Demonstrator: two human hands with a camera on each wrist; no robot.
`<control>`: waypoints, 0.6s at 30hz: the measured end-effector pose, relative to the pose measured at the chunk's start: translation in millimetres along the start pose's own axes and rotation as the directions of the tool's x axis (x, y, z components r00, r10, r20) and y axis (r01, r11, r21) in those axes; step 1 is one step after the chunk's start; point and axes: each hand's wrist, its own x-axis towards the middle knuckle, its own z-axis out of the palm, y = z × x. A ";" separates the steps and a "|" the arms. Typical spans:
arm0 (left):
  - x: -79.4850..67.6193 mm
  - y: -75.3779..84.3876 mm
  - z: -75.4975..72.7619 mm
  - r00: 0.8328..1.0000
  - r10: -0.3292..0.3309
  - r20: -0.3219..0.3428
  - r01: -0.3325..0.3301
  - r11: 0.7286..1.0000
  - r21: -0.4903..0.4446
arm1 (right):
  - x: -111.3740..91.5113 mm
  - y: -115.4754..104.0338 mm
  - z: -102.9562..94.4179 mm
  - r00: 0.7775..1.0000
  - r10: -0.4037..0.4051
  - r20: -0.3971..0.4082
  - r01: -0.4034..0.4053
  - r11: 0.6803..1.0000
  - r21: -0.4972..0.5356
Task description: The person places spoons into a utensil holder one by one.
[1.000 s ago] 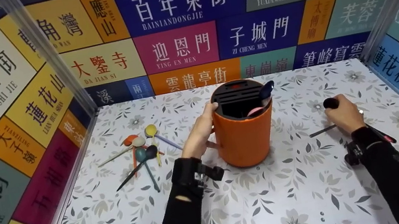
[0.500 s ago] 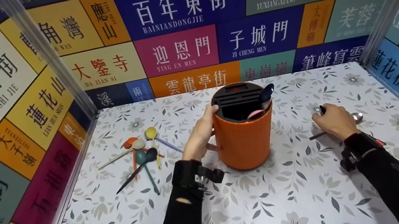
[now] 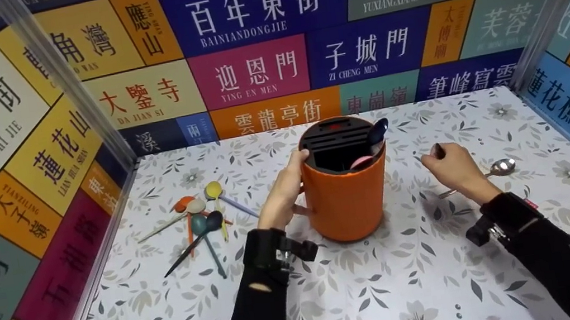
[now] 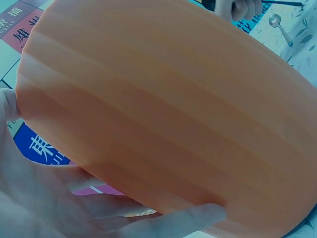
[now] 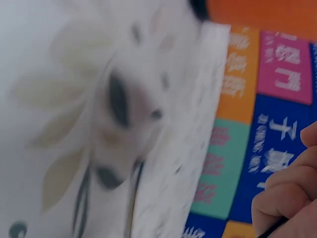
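Note:
An orange utensil holder (image 3: 348, 204) with a black slotted top stands on the table in the head view. A dark blue spoon (image 3: 378, 131) sticks out of its right side, beside a pink item (image 3: 361, 161) mostly hidden inside. My left hand (image 3: 284, 191) grips the holder's left side, thumb at the rim; in the left wrist view its fingers (image 4: 198, 218) lie along the orange wall. My right hand (image 3: 452, 166), raised right of the holder, holds a black spoon (image 3: 437, 151), mostly covered by the fingers. Near that hand lies a silver spoon (image 3: 503, 167), its handle partly hidden.
Several coloured spoons lie in a heap on the left, among them a yellow spoon (image 3: 214, 190), a black spoon (image 3: 213, 221) and a teal spoon (image 3: 198, 225). Printed panels (image 3: 257, 71) wall the flowered table (image 3: 364, 295) at the back and sides.
My right hand has picked up the black spoon and moved left toward the holder, uncovering the silver spoon's bowl. The left hand and the holder stay in place.

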 end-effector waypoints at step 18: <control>-0.5 -0.2 -1.4 1.000 0.000 0.015 -0.001 1.000 0.028 | -13.0 -60.8 -2.1 0.998 -0.056 0.024 0.029 0.787 0.617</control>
